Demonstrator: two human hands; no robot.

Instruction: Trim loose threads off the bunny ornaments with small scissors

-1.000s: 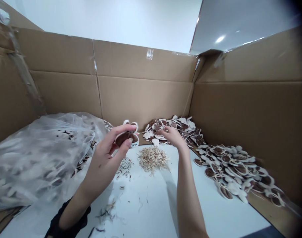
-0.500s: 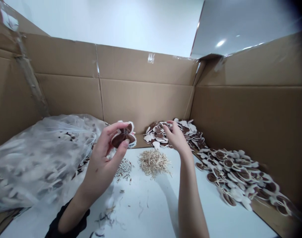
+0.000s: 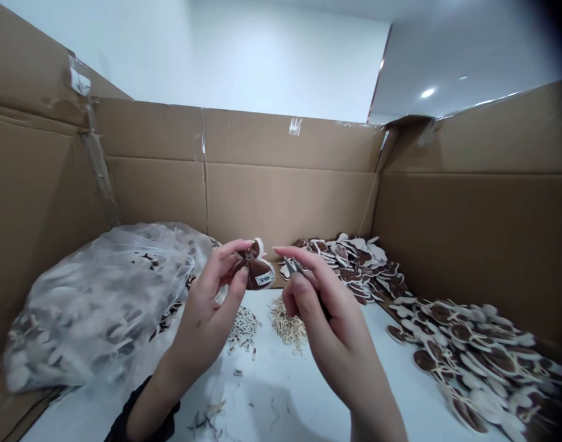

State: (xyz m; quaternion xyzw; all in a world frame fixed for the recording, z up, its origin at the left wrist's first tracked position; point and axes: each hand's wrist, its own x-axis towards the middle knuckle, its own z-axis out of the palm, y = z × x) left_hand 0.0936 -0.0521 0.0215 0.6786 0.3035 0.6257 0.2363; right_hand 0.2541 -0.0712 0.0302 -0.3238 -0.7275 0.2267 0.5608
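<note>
Between the thumb and fingers of my left hand (image 3: 211,301) is a brown bow-shaped fabric piece (image 3: 257,274) with fluffy white edges. A small white label with dark lettering sits on its lower right lobe. Just to the right, my right hand (image 3: 322,301) is closed around a dark two-pointed metal tool (image 3: 293,267); its tips point up and left, apart from the fabric piece. Most of the tool is hidden in the palm. Below the hands lie a heap of small white labels (image 3: 244,328) and a heap of short cream strips (image 3: 285,322).
A translucent plastic bag (image 3: 91,301) of white and brown pieces fills the left side. Brown-and-white pieces (image 3: 354,261) are piled at the back right, and pieces with cream ties (image 3: 478,350) at the right. Cardboard walls (image 3: 290,196) surround the white table (image 3: 271,393); thread scraps (image 3: 209,417) lie in front.
My right hand has come from the back right pile toward my left hand, and the pointed tool now shows in it. The held fabric piece has turned, showing its label. The view has shifted.
</note>
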